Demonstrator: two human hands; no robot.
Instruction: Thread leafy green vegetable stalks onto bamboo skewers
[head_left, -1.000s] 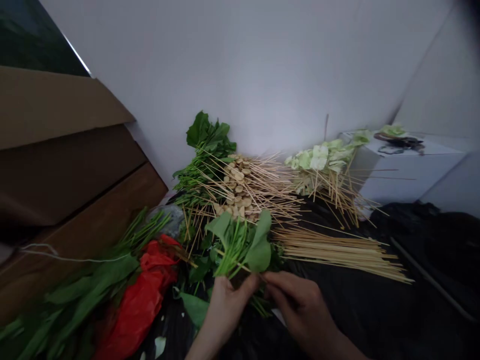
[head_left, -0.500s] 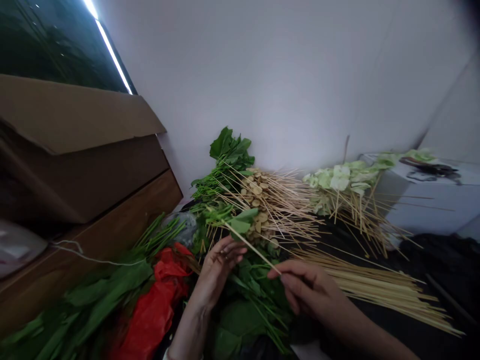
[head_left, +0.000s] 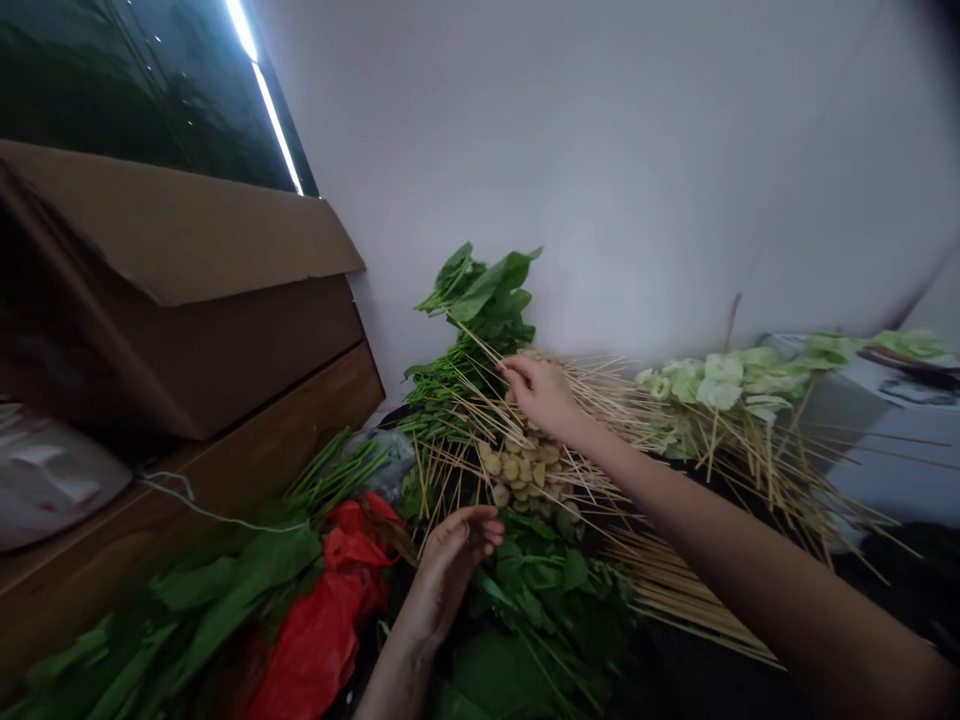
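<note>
My right hand (head_left: 536, 392) reaches to the far pile and pinches a thin wooden skewer (head_left: 474, 337). Leafy greens (head_left: 491, 285) are at the skewer's far end, over a heap of skewered greens (head_left: 450, 380) by the wall. Under and beside that hand lie skewers of pale round slices (head_left: 525, 468). My left hand (head_left: 457, 545) is held nearer to me with its fingers loosely curved and apart, nothing visible in it. Loose green leaves (head_left: 540, 580) lie just to its right.
Left of my left hand lie a red plastic bag (head_left: 322, 620) and long leafy stalks (head_left: 217, 590). A cardboard box (head_left: 247, 350) stands at the left. Skewered pale cabbage leaves (head_left: 724, 385) sit at the right, with bare skewers (head_left: 690, 590) in front.
My right hand has moved forward and left, carrying the skewer with its leaves from above my left hand to the far green heap. My left hand stays low. The view has shifted slightly.
</note>
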